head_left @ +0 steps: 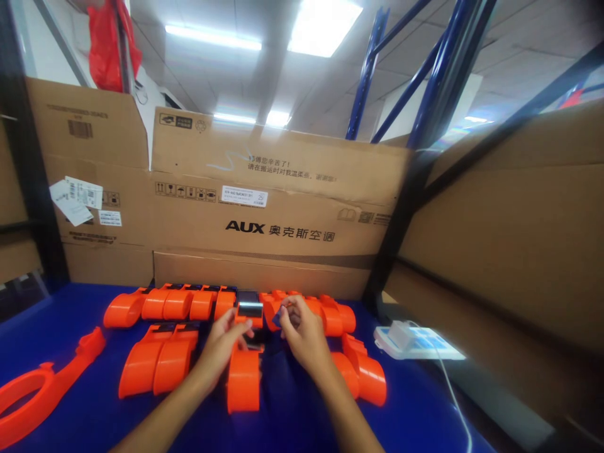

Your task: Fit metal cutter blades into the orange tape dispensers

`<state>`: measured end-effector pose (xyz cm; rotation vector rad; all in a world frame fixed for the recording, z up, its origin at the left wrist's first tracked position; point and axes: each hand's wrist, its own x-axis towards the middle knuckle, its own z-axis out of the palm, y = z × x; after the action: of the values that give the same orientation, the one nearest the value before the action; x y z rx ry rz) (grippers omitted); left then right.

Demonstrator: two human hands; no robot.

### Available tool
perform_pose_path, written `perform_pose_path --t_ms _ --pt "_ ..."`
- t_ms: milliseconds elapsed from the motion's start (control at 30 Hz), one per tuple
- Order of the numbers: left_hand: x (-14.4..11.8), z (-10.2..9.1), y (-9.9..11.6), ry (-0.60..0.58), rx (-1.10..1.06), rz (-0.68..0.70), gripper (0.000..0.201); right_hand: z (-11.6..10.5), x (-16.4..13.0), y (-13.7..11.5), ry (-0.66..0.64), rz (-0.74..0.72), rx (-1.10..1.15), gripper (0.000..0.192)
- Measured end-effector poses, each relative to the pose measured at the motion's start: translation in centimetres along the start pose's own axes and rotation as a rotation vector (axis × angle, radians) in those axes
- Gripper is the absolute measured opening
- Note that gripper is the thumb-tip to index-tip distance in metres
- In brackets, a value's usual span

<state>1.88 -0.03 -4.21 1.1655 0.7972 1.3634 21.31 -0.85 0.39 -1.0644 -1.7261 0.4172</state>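
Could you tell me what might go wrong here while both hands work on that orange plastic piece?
The orange plastic piece with a dark panel sits between crowded rows; the left hand or right hand could knock neighbouring orange plastic pieces out of line. The white cable trailing off the blue table edge might snag.
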Motion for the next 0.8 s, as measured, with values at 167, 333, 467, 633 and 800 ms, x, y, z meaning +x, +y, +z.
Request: perform_pose_path --t_ms 167,333,467,633,800 --pt "-0.3 0.3 0.5 -0.015 0.014 0.019 0.036 1.7 -0.4 -0.7 0.057 0.036 0.292 0.031" --pt "-0.5 0.5 1.0 -0.004 0.007 0.043 0.037 2.8 -0.6 -0.7 0.116 0.042 0.451 0.035" --pt "-0.4 0.6 1.1 0.014 -0.004 0.044 0.041 2.8 -0.6 -0.7 0.127 -0.003 0.387 0.024" --pt "-0.3 0.5 0.9 0.042 0.026 0.047 0.041 2.8 -0.5 -0.7 0.23 -0.019 0.274 0.014" --pt "-0.4 0.6 1.0 0.046 0.053 0.063 0.042 3.7 -0.7 -0.5 0.181 0.085 0.506 0.019"
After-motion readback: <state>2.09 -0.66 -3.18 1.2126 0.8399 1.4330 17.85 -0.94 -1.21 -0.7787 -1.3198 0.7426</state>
